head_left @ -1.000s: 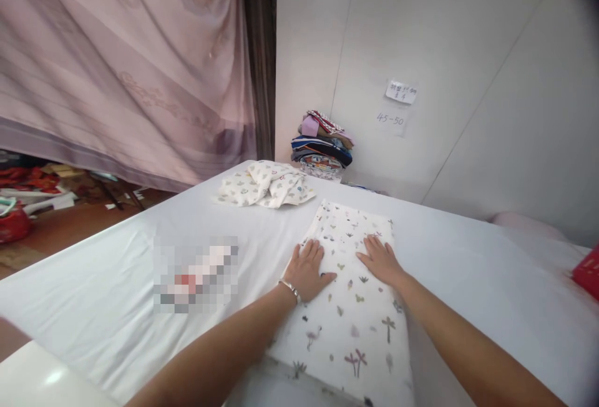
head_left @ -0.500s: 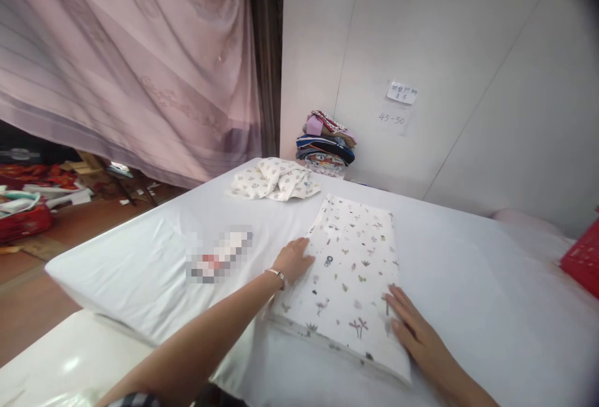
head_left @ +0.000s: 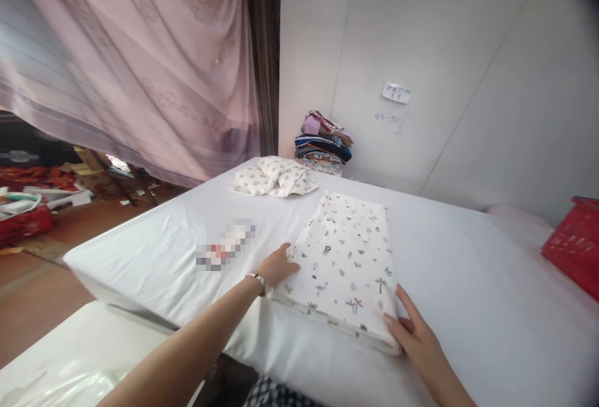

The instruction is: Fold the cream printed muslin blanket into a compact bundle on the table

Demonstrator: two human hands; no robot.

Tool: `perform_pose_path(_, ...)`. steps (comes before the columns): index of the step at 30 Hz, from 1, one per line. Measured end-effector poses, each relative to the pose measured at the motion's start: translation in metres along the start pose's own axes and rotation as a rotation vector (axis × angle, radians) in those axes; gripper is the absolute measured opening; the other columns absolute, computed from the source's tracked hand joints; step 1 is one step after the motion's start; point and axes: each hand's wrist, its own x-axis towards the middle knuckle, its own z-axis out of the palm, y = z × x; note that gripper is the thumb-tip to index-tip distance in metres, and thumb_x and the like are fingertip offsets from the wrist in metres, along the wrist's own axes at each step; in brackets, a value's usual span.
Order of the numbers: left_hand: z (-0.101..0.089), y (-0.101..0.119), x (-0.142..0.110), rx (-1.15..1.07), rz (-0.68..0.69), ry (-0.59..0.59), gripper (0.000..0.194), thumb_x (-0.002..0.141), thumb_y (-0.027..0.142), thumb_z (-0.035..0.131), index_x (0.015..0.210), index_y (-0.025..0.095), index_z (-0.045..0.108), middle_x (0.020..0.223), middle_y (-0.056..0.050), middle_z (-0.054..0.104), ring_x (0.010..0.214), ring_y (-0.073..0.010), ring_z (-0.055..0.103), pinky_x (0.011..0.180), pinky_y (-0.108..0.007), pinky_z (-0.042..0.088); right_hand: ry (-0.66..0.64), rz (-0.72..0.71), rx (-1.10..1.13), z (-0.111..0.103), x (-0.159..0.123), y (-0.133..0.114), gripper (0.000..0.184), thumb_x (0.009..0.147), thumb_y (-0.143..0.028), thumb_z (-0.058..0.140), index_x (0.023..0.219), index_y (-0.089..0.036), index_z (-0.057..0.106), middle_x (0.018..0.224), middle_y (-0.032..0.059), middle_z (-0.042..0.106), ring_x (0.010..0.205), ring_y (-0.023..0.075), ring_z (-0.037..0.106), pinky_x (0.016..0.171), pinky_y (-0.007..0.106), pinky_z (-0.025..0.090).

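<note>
A folded white cloth (head_left: 346,257) printed with small palms, flamingos and leaves lies flat on the white-covered table. At its left edge is my left hand (head_left: 276,266), wearing a silver bracelet, its fingertips touching the cloth's side and the thumb apart. By the near right corner, my right hand (head_left: 416,329) has its thumb on the cloth and its index finger stretched along the right side. Both hands look open; some fingertips are hard to make out. Farther back on the table sits a crumpled white cloth (head_left: 276,177) with a small print.
A pixelated item (head_left: 227,246) lies on the table's left part. Behind the far edge rises a stack of folded fabrics (head_left: 322,142) against the grey wall. A red crate (head_left: 573,241) is at the right. A pink curtain (head_left: 163,57) hangs at left, above a cluttered floor.
Both hands have slid from the cloth's top towards me, out to its left and right edges. The camera view has shifted, with more of the red crate showing.
</note>
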Motion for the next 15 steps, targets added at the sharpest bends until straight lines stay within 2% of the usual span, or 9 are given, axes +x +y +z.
perform_pose_path(2,-0.002,-0.001,0.002,-0.053,0.001,-0.008,0.075,0.067,0.031,0.058,0.135,0.017,0.03,0.12,-0.014,0.056,0.11,-0.0238,0.053,0.089,-0.032,0.043,-0.057,0.013,0.05,0.002,-0.001,-0.007,0.083,0.072,-0.053,0.054,0.143,-0.027,0.019,0.089,0.0022,0.068,0.077,0.0235,0.064,0.063,0.033,0.052)
perform_pose_path(4,-0.002,0.0,0.0,-0.159,-0.015,-0.026,0.075,0.067,0.028,0.06,0.135,0.018,0.03,0.123,-0.014,0.054,0.108,-0.0229,0.055,0.088,-0.03,0.044,-0.084,0.011,0.101,-0.002,0.001,-0.009,0.084,0.07,-0.048,0.056,0.143,-0.026,0.019,0.088,0.0022,0.068,0.072,0.0222,0.063,0.058,0.031,0.051)
perform_pose_path(7,0.011,0.012,-0.015,-0.476,-0.084,-0.123,0.078,0.066,0.025,0.06,0.136,0.019,0.025,0.12,-0.012,0.057,0.096,-0.021,0.061,0.076,-0.028,0.05,-0.073,-0.026,0.122,-0.032,0.009,-0.003,0.084,0.066,-0.045,0.059,0.14,-0.022,0.028,0.092,0.0037,0.068,0.07,0.0215,0.062,0.058,0.03,0.049)
perform_pose_path(9,0.035,0.028,-0.034,-0.775,-0.104,-0.24,0.074,0.065,0.024,0.06,0.132,0.02,0.03,0.112,-0.01,0.062,0.089,-0.0205,0.063,0.068,-0.028,0.052,-0.039,-0.052,0.096,-0.07,0.016,0.007,0.083,0.064,-0.046,0.062,0.138,-0.02,0.034,0.091,0.0052,0.068,0.069,0.0222,0.061,0.057,0.03,0.048)
perform_pose_path(11,0.07,0.05,-0.057,-1.03,-0.067,-0.391,0.063,0.058,0.02,0.065,0.118,0.017,0.046,0.107,-0.01,0.064,0.086,-0.0216,0.064,0.066,-0.029,0.052,0.069,-0.056,0.038,-0.117,0.025,0.021,0.082,0.06,-0.048,0.064,0.133,-0.021,0.041,0.091,0.0065,0.068,0.072,0.0241,0.061,0.056,0.031,0.047)
perform_pose_path(12,0.09,0.063,-0.069,-1.117,-0.054,-0.468,0.062,0.055,0.019,0.067,0.114,0.018,0.049,0.105,-0.009,0.065,0.084,-0.0217,0.064,0.065,-0.03,0.052,0.141,-0.047,0.006,-0.142,0.031,0.028,0.08,0.057,-0.048,0.064,0.13,-0.022,0.045,0.099,0.0078,0.067,0.079,0.0262,0.061,0.058,0.031,0.048)
perform_pose_path(13,0.11,0.075,-0.079,-1.141,-0.071,-0.566,0.061,0.052,0.019,0.069,0.111,0.019,0.051,0.099,-0.008,0.066,0.079,-0.0214,0.065,0.063,-0.031,0.052,0.221,-0.036,-0.02,-0.166,0.036,0.037,0.079,0.054,-0.047,0.065,0.127,-0.022,0.049,0.111,0.0093,0.063,0.089,0.0284,0.06,0.062,0.032,0.049)
perform_pose_path(15,0.146,0.099,-0.094,-1.085,-0.066,-0.875,0.057,0.048,0.021,0.074,0.102,0.016,0.056,0.083,-0.007,0.067,0.066,-0.0195,0.065,0.062,-0.034,0.051,0.379,-0.001,-0.038,-0.21,0.047,0.053,0.079,0.049,-0.043,0.066,0.124,-0.023,0.051,0.129,0.0116,0.05,0.106,0.0298,0.054,0.068,0.031,0.05)
